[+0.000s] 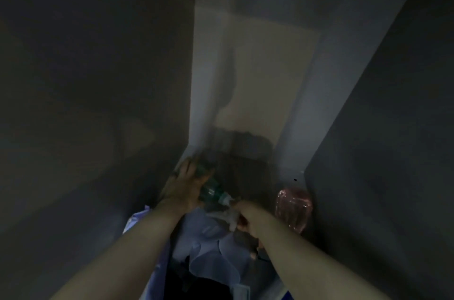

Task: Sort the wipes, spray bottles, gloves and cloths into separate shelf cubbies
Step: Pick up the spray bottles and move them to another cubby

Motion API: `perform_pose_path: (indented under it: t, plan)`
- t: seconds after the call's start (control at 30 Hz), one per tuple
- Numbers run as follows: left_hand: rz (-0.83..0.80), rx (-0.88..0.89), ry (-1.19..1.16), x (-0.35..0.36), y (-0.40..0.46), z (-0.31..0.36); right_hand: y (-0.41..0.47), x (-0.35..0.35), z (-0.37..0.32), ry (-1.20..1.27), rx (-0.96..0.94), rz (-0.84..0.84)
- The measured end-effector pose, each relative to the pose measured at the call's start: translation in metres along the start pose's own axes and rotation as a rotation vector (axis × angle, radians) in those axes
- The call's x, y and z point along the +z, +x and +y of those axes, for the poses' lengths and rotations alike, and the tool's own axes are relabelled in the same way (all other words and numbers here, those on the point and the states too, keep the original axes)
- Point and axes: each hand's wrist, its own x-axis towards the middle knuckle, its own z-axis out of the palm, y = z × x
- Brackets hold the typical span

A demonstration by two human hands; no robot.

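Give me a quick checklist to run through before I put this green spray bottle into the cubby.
1. Left hand on the translucent green spray bottle body: ok, fingers wrap it.
2. Right hand on the white trigger head: ok, closed around it.
3. Bottle upright: not ok, it lies tilted, nozzle end toward you.
4. Cubby floor ahead free: cannot tell, a dark blurred shape sits there.
5. Pink translucent bottle at the right wall clear of the path: ok, apart from both hands.
6. Pale blue cloths below not snagged: cannot tell, too dim.
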Motion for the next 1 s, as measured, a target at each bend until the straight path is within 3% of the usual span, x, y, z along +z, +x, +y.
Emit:
perform_pose_path:
  t: [0.17, 0.23, 0.37, 0.43, 0.5, 0.6, 0.7, 0.8, 0.9, 1.0]
  plan:
    - [0.253, 0.018, -0.068, -0.004, -0.009, 0.017, -0.035, -0.018, -0.045, -0.265, -0.224, -0.057]
    - [0.294, 0.055, -0.333, -0.012, -0.009, 0.026, -0.057, -0.020, -0.071, -0.235, -0.310, -0.030]
    - [0.326, -0.058, -0.844, -0.012, 0.002, 0.028, -0.082, -0.025, -0.090, -0.046, -0.414, -0.120]
    - [0.263, -0.106, -0.885, -0.014, 0.004, 0.026, -0.079, -0.037, -0.075, -0.244, -0.471, 0.007]
    - [0.219, -0.106, -0.875, -0.015, 0.004, 0.026, -0.073, -0.054, -0.050, -0.602, -0.556, 0.088]
    - [0.173, -0.068, -0.937, -0.021, -0.007, 0.026, -0.069, -0.078, -0.016, -1.100, -0.538, 0.040]
    - [0.248, -0.001, -1.014, -0.007, -0.006, 0.015, -0.078, -0.090, 0.001, -1.510, -0.436, -0.055]
    - [0.354, 0.054, -1.030, -0.032, -0.034, 0.026, -0.086, -0.091, 0.008, -1.701, -0.439, -0.087]
    - [0.439, 0.140, -0.861, -0.053, -0.041, 0.034, -0.085, -0.090, 0.015, -1.787, -0.517, -0.052]
    - [0.417, 0.219, -0.726, -0.064, -0.041, 0.036, -0.090, -0.084, 0.015, -1.830, -0.556, -0.032]
